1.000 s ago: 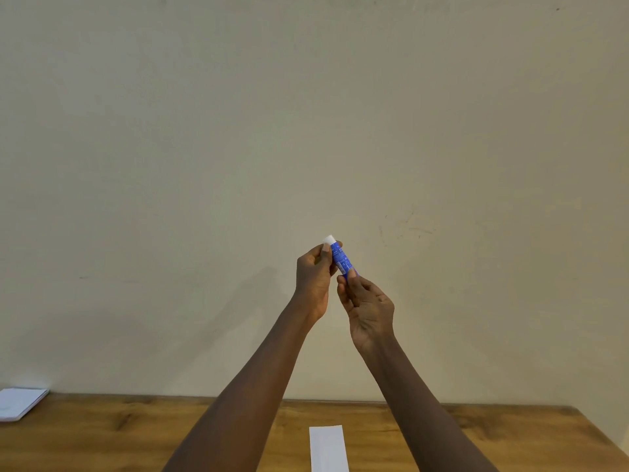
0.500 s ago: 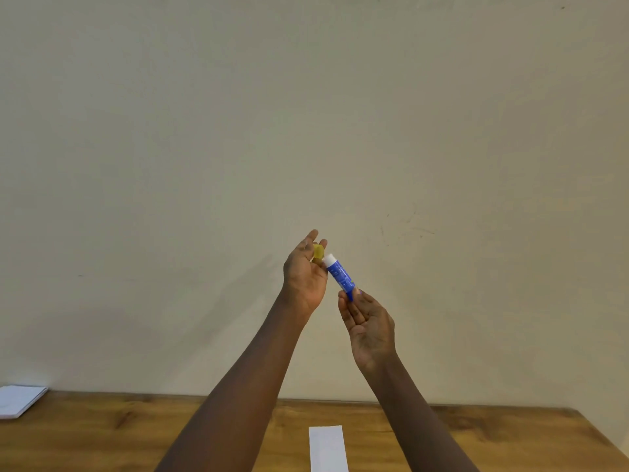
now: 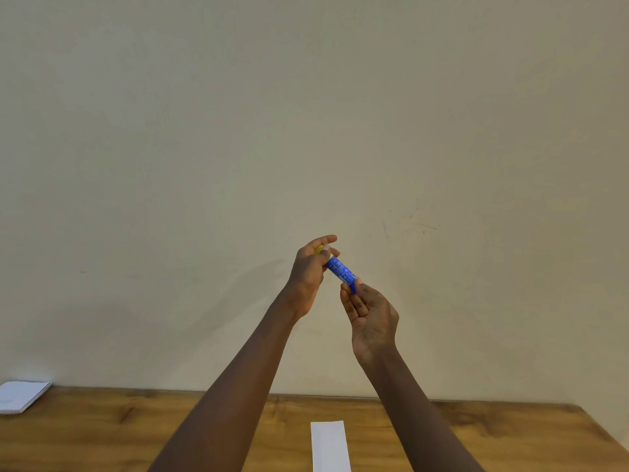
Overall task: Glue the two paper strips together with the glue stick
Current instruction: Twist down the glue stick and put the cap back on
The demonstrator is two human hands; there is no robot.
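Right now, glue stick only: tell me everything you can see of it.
The glue stick is a slim blue tube, plastic by the look of it, with white print too small to read. It is held in mid-air, tilted, with its upper end to the left. The left hand grips its yellow cap at that end; fingers hide whether the cap is seated. The right hand pinches the lower end.

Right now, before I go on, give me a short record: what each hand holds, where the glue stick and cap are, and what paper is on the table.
left hand: pinches the yellow cap at the upper end of the glue stick
right hand: pinches its lower end; stick tilted, in the air
cap seating: cannot tell if fully on
paper strip: one in view, flat on the table, untouched
notepad: white, at the table's left end
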